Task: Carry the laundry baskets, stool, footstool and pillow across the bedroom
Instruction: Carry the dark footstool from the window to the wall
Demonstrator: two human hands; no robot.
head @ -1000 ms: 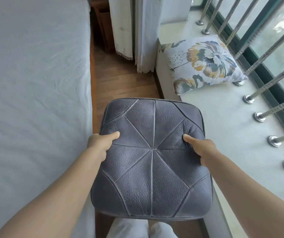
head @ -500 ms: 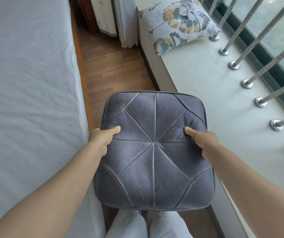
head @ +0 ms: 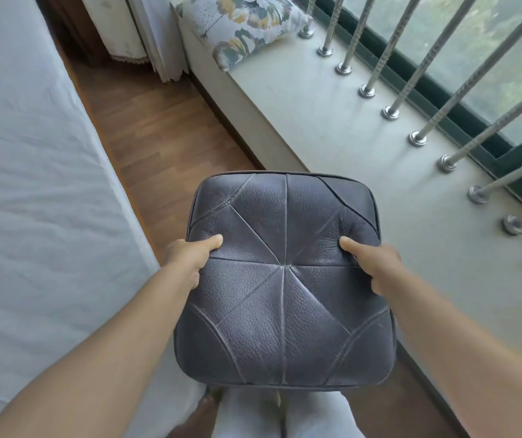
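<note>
Head view: footstool (head: 285, 279), square, dark stitched leather, gripped at both sides by left hand (head: 187, 259) and right hand (head: 376, 267), thumbs on top, fingers hidden beneath; held over wooden floor (head: 158, 137); floral pillow (head: 243, 23) cropped.

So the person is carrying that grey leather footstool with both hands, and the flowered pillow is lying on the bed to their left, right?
Not quite. The head view shows the flowered pillow lying on the window ledge on the right, not on the bed. The rest holds: left hand and right hand both grip the grey leather footstool.
</note>
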